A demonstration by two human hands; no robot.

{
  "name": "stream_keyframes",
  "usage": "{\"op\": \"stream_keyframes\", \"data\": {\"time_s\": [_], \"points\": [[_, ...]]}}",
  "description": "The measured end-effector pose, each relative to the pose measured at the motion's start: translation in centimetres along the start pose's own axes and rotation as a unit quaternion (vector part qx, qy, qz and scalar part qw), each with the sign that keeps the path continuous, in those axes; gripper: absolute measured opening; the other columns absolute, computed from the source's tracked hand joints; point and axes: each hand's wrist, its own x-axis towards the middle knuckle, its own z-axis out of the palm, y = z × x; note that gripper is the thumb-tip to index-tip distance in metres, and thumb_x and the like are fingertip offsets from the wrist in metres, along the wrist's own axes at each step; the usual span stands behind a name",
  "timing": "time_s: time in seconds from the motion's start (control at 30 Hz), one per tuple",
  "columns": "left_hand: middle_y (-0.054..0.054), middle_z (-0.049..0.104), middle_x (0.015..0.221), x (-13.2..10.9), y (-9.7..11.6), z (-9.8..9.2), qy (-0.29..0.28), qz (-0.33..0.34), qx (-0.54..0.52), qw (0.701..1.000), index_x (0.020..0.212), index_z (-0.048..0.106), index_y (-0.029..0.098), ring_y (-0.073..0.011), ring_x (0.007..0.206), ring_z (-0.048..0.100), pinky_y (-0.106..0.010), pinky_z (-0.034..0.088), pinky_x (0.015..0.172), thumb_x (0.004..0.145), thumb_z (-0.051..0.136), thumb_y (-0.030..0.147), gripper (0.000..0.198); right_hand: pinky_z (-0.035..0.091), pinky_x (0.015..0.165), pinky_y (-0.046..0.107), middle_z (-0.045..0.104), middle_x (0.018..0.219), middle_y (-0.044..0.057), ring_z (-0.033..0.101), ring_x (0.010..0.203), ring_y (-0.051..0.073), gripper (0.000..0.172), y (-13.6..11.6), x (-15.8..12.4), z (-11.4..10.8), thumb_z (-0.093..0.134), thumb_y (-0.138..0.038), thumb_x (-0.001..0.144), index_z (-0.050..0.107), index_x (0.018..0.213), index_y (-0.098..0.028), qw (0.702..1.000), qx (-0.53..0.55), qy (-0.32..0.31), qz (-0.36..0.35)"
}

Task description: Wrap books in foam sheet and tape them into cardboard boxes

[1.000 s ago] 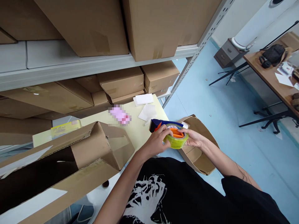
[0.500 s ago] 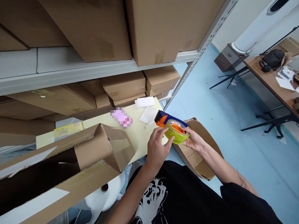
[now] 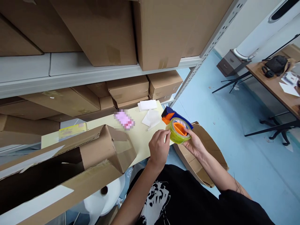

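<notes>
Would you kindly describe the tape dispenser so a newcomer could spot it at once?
From the metal shelving of cardboard boxes, look down to the pale yellow table. Near its right-hand end, the right hand holds the tape dispenser, the left hand at its yellow-green roll. Its blue and orange body sets it apart from the brown carton and white papers nearby.

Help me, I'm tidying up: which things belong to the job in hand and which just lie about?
In use: tape roll, tape dispenser, perhaps the open box on the left.
Lying about, it seems: white papers, yellow packet, black bag.
</notes>
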Motion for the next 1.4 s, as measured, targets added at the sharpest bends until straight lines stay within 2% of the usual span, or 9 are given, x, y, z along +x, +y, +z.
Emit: {"op": "stream_keyframes", "data": {"time_s": [0.1, 0.2, 0.33, 0.47, 0.53, 0.7, 0.93, 1.2, 1.4], "points": [[-0.001, 0.066, 0.073, 0.0, 0.1, 0.3, 0.015, 0.020, 0.080, 0.996, 0.080, 0.060, 0.018, -0.0120, 0.070, 0.062, -0.021, 0.046, 0.062, 0.086, 0.054, 0.014, 0.010, 0.062, 0.060, 0.029, 0.071, 0.077, 0.001, 0.071, 0.071, 0.018, 0.034, 0.3, 0.0, 0.3, 0.063, -0.017, 0.078, 0.052, 0.111, -0.016, 0.998, -0.003, 0.026, -0.060], [-0.001, 0.065, 0.074, 0.3, 0.0, 0.5, 0.010, 0.022, 0.094, 0.995, 0.081, 0.058, 0.018, -0.0118, 0.070, 0.062, -0.021, 0.044, 0.062, 0.087, 0.052, 0.013, 0.010, 0.062, 0.060, 0.027, 0.071, 0.076, -0.001, 0.071, 0.070, 0.017, 0.040, 0.4, -0.1, 0.6, 0.063, -0.018, 0.079, 0.050, 0.116, -0.019, 0.997, -0.006, 0.027, -0.076], [-0.001, 0.065, 0.076, 1.4, -0.3, -0.2, 0.002, -0.006, 0.056, 0.998, 0.080, 0.055, 0.018, -0.0113, 0.068, 0.061, -0.021, 0.045, 0.059, 0.085, 0.051, 0.011, 0.010, 0.062, 0.058, 0.026, 0.073, 0.082, 0.003, 0.071, 0.072, 0.018, 0.033, 0.1, -0.4, 0.5, 0.059, -0.018, 0.082, 0.052, 0.114, -0.016, 1.000, -0.007, -0.005, -0.025], [0.000, 0.066, 0.079, 2.7, -0.1, -1.9, -0.069, -0.034, -0.034, 0.996, 0.081, 0.056, 0.018, -0.0105, 0.068, 0.062, -0.019, 0.050, 0.057, 0.085, 0.051, 0.012, 0.009, 0.061, 0.062, 0.024, 0.073, 0.080, 0.007, 0.071, 0.071, 0.017, 0.026, -0.3, -0.6, 0.3, 0.053, -0.017, 0.085, 0.054, 0.110, -0.011, 0.997, 0.027, -0.031, 0.066], [-0.002, 0.068, 0.084, 2.8, 0.3, -2.6, -0.090, -0.017, -0.043, 0.995, 0.087, 0.059, 0.019, -0.0118, 0.076, 0.064, -0.021, 0.053, 0.063, 0.088, 0.047, 0.013, 0.014, 0.060, 0.067, 0.024, 0.072, 0.084, 0.009, 0.071, 0.074, 0.016, 0.023, -0.6, -0.7, 0.3, 0.050, -0.017, 0.087, 0.055, 0.109, -0.011, 0.995, 0.049, -0.025, 0.087], [-0.006, 0.068, 0.107, 2.1, 1.0, -2.7, -0.088, 0.053, 0.021, 0.994, 0.113, 0.058, 0.019, -0.0173, 0.098, 0.062, -0.031, 0.053, 0.085, 0.090, 0.045, 0.014, 0.026, 0.058, 0.075, 0.026, 0.070, 0.098, 0.011, 0.069, 0.085, 0.016, 0.024, -1.1, -1.2, 0.8, 0.039, -0.021, 0.092, 0.056, 0.107, -0.012, 0.988, 0.068, -0.047, 0.128], [-0.006, 0.064, 0.119, 2.3, 0.6, -3.4, -0.159, 0.046, -0.019, 0.986, 0.123, 0.054, 0.022, -0.0184, 0.110, 0.058, -0.035, 0.052, 0.092, 0.089, 0.052, 0.025, 0.034, 0.056, 0.082, 0.033, 0.069, 0.098, 0.010, 0.068, 0.091, 0.018, 0.024, -1.2, -1.5, 0.8, 0.041, -0.023, 0.091, 0.051, 0.111, -0.013, 0.980, 0.064, -0.067, 0.178], [-0.005, 0.059, 0.126, 2.7, 1.2, -5.1, -0.209, 0.030, -0.017, 0.977, 0.129, 0.049, 0.025, -0.0202, 0.111, 0.059, -0.034, 0.055, 0.087, 0.083, 0.058, 0.027, 0.047, 0.058, 0.075, 0.028, 0.068, 0.106, 0.011, 0.069, 0.087, 0.016, 0.028, -1.7, -1.2, 0.4, 0.038, -0.021, 0.093, 0.045, 0.118, -0.012, 0.970, 0.071, -0.102, 0.207], [-0.006, 0.061, 0.117, 2.3, 1.6, -4.9, -0.200, 0.019, -0.028, 0.979, 0.126, 0.050, 0.021, -0.0166, 0.091, 0.065, -0.030, 0.057, 0.077, 0.081, 0.057, 0.022, 0.045, 0.058, 0.075, 0.026, 0.068, 0.103, 0.010, 0.069, 0.089, 0.016, 0.027, -1.6, -1.2, 0.0, 0.045, -0.021, 0.089, 0.047, 0.114, -0.012, 0.969, 0.064, -0.122, 0.206]]}}
